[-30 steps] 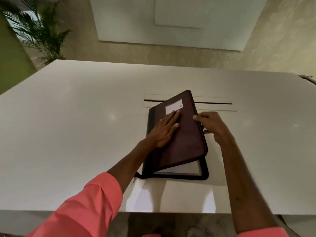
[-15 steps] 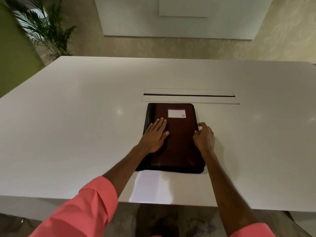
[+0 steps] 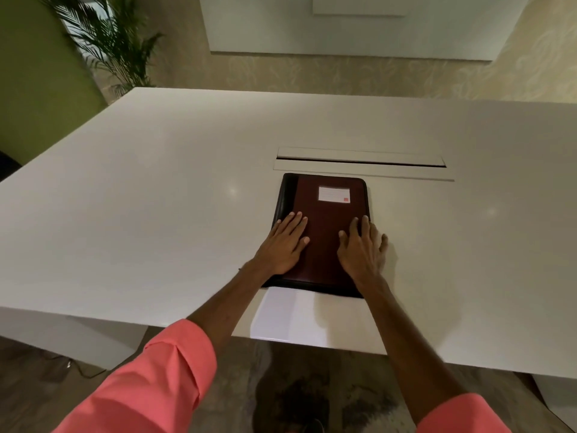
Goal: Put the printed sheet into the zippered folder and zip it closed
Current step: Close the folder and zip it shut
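Note:
A dark maroon zippered folder (image 3: 324,220) with a black spine and a white label lies flat and folded shut on the white table (image 3: 156,198). My left hand (image 3: 285,242) rests flat on its left half, fingers straight. Fingers spread, my right hand (image 3: 362,248) lies flat on its right edge, partly over the table. The printed sheet is not visible; the zipper's state along the edge cannot be made out.
A long cable slot (image 3: 359,160) is cut into the table just beyond the folder. A potted palm (image 3: 109,42) stands past the far left corner. The table's near edge runs just below the folder, where a bright reflection (image 3: 299,317) shows.
The raised folder cover came down and now lies flat. My right hand moved from the cover's edge onto the folder's top, and my left hand slid slightly toward me.

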{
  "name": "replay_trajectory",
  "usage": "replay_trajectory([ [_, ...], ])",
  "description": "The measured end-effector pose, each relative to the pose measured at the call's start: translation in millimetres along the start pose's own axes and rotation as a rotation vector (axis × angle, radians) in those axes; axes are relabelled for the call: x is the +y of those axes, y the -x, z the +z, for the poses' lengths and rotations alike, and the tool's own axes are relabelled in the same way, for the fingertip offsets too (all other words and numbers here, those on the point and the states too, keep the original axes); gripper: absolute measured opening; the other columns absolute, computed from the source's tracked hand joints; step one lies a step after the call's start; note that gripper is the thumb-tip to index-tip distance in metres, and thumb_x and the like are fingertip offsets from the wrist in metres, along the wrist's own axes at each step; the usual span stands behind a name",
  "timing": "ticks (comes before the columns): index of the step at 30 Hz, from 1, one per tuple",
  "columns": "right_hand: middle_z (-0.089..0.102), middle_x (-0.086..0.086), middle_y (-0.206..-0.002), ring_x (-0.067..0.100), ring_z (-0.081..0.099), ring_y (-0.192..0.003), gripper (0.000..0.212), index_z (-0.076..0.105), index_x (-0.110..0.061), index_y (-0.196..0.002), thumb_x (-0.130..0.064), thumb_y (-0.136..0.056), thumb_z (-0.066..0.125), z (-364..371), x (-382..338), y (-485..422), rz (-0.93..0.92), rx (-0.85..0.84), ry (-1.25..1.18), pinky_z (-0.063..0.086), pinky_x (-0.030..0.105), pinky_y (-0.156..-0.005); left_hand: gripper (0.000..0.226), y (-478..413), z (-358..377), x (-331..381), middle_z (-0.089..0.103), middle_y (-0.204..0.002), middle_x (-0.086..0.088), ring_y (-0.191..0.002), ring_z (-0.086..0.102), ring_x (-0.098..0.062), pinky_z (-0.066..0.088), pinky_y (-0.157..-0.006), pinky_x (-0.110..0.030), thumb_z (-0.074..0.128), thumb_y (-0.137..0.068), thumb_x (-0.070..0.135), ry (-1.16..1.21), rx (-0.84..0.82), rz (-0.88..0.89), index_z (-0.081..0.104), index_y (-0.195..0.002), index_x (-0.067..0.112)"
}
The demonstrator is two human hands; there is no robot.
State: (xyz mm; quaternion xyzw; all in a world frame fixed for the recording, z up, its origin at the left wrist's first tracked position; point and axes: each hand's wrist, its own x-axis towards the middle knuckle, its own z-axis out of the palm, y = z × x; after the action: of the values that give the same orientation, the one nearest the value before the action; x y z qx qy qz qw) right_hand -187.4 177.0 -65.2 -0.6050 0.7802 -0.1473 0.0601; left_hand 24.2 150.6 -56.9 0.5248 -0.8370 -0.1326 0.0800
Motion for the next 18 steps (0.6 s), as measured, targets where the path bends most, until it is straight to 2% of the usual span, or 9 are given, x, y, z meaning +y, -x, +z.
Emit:
replay_trajectory([
  [3,0.029,0.011,-0.175,0.029,0.026,-0.163,0.061,0.033,-0.016,-0.166,-0.046,-0.113,0.032,2.6,-16.1,15.4,-0.048,0.070,-0.026,0.020,0.058,-0.132,0.049,16.4,-9.5,-11.7,0.040,-0.174,-0.001,-0.170,0.016,-0.017,0.018,-0.138,-0.038,0.036,-0.119,0.030,0.042,0.155,0.074,0.044,-0.166,0.017],
  [5,0.031,0.009,-0.175,0.027,0.028,-0.163,0.061,0.033,-0.017,-0.167,-0.046,-0.113,0.032,6.4,-31.1,28.5,-0.088,0.095,-0.069,0.021,0.056,-0.133,0.042,27.8,-17.4,-20.2,0.057,-0.162,-0.001,-0.166,0.028,-0.017,0.026,-0.135,-0.036,0.041,-0.118,0.021,0.117,0.219,0.085,0.057,-0.157,0.016],
  [7,0.032,0.007,-0.175,0.026,0.026,-0.164,0.059,0.033,-0.018,-0.167,-0.045,-0.114,0.033,12.0,-47.3,44.7,-0.131,0.092,-0.106,0.020,0.055,-0.133,0.042,44.3,-24.4,-29.6,0.063,-0.156,-0.004,-0.162,0.037,-0.019,0.031,-0.132,-0.037,0.046,-0.114,0.008,0.193,0.231,0.086,0.064,-0.151,0.015],
  [10,0.032,0.007,-0.175,0.025,0.022,-0.165,0.057,0.035,-0.017,-0.166,-0.041,-0.114,0.036,20.3,-69.4,68.6,-0.201,0.110,-0.153,0.016,0.054,-0.135,0.056,73.2,-30.9,-42.2,0.072,-0.141,-0.005,-0.145,0.056,-0.022,0.046,-0.122,-0.037,0.052,-0.094,-0.013,0.309,0.298,0.057,0.076,-0.136,0.015],
  [13,0.039,0.008,-0.171,0.026,0.027,-0.164,0.053,0.045,-0.014,-0.162,-0.031,-0.112,0.048,26.1,-91.4,92.8,-0.261,0.156,-0.213,0.019,0.051,-0.135,0.057,97.5,-33.0,-53.9,0.079,-0.127,-0.003,-0.129,0.065,-0.020,0.051,-0.114,-0.031,0.051,-0.085,-0.017,0.363,0.331,0.013,0.083,-0.121,0.014],
  [15,0.053,0.008,-0.161,0.028,0.043,-0.154,0.047,0.058,-0.013,-0.151,-0.022,-0.105,0.060,29.1,-103.1,108.9,-0.266,0.204,-0.274,0.035,0.048,-0.126,0.054,110.1,-32.5,-60.3,0.080,-0.122,0.000,-0.122,0.067,-0.018,0.054,-0.110,-0.034,0.051,-0.086,-0.016,0.369,0.311,-0.005,0.083,-0.116,0.014],
  [17,0.062,0.005,-0.143,0.025,0.057,-0.133,0.037,0.066,-0.016,-0.134,-0.015,-0.097,0.067,31.3,-112.5,124.8,-0.268,0.268,-0.301,0.051,0.043,-0.106,0.049,123.7,-32.6,-66.5,0.080,-0.120,0.002,-0.119,0.067,-0.018,0.055,-0.108,-0.036,0.053,-0.088,-0.014,0.361,0.297,-0.014,0.083,-0.115,0.015],
  [18,0.064,0.002,-0.133,0.023,0.060,-0.121,0.032,0.067,-0.018,-0.126,-0.014,-0.094,0.067,32.3,-116.0,131.4,-0.273,0.293,-0.298,0.052,0.040,-0.096,0.046,129.8,-32.0,-69.5,0.081,-0.119,0.002,-0.119,0.067,-0.018,0.055,-0.107,-0.037,0.055,-0.089,-0.012,0.356,0.290,-0.013,0.083,-0.115,0.015],
])
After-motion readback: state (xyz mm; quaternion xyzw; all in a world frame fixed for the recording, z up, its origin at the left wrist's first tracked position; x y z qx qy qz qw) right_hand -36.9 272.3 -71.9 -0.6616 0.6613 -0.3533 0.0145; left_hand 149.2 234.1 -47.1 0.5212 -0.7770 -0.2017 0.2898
